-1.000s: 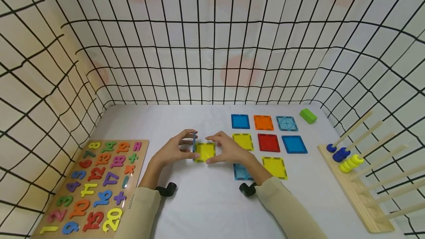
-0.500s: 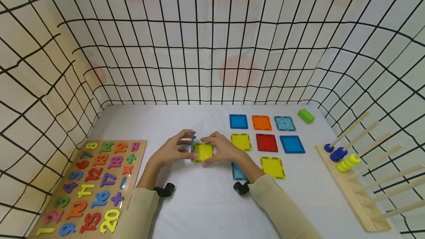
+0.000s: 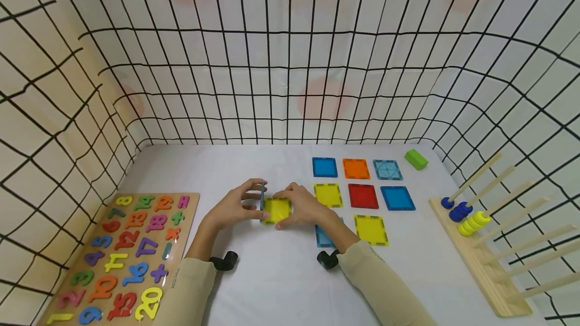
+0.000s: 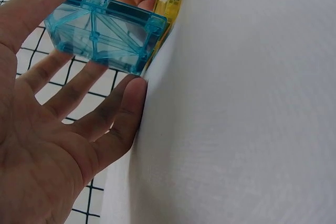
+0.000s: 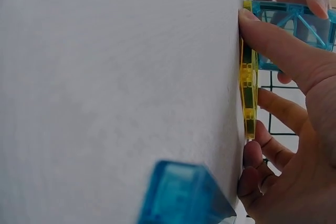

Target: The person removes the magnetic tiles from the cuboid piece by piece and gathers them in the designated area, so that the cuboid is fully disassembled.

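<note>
A light blue magnetic tile (image 3: 262,195) stands on edge along the left side of a yellow magnetic tile (image 3: 277,210), which lies flat on the white cloth. My left hand (image 3: 232,207) holds the upright tile between thumb and fingers; its lattice face (image 4: 118,32) shows in the left wrist view. From the right, my right hand (image 3: 304,207) grips the yellow tile by its near and far edges. Its thumb (image 5: 278,43) presses one edge in the right wrist view. Another light blue tile (image 3: 323,238) is partly hidden by the right forearm.
Flat magnetic tiles lie to the right, among them a red tile (image 3: 363,196) and an orange tile (image 3: 356,168). A green block (image 3: 416,159) sits behind them. A wooden peg stand (image 3: 480,260) is at far right, a number board (image 3: 122,245) at left. Black mesh (image 3: 290,64) surrounds the table.
My right hand has shifted slightly left and closed in on the yellow tile's edges. My left hand keeps the light blue tile upright. The head view has shifted a little.
</note>
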Tool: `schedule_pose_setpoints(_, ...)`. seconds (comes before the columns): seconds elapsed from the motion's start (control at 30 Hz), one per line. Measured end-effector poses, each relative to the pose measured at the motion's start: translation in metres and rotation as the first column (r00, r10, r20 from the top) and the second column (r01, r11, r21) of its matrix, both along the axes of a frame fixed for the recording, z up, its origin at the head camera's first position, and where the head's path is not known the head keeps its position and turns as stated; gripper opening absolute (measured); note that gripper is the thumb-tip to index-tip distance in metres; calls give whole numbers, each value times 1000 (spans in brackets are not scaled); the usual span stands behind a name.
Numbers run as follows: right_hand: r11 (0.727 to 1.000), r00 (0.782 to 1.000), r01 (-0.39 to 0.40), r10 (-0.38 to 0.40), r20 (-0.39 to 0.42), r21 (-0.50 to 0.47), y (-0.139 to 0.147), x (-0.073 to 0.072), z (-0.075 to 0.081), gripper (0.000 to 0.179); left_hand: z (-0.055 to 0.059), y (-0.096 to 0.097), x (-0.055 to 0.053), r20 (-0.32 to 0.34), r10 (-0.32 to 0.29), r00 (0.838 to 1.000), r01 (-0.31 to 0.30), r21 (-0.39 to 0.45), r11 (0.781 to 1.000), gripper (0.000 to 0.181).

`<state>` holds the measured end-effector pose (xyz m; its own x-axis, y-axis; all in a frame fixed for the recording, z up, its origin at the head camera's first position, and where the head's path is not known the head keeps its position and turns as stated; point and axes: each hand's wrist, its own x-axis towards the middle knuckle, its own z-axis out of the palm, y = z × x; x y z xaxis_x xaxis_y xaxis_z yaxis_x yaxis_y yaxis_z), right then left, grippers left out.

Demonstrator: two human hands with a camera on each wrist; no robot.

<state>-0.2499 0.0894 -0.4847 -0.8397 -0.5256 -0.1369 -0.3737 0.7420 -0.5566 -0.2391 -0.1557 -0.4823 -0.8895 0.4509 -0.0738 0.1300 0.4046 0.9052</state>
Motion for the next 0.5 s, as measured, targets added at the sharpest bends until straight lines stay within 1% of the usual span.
schedule_pose_setpoints(0.27, 999, 999, 44, -44, 4, 2, 0, 0, 3, 75, 3, 1, -1, -21, -12, 1000, 12, 7, 1000, 88)
schedule_pose_setpoints(0.37, 999, 999, 48, -48, 1, -11, 1, 0, 4, 73, 3, 0, -1, -23, -14, 1000, 14, 15, 1000, 89)
schedule_pose_setpoints(0.5, 999, 999, 45, -45, 13, -15, 2, 2, 6, 72, 1, -1, 0, -19, -18, 1000, 18, 6, 1000, 88)
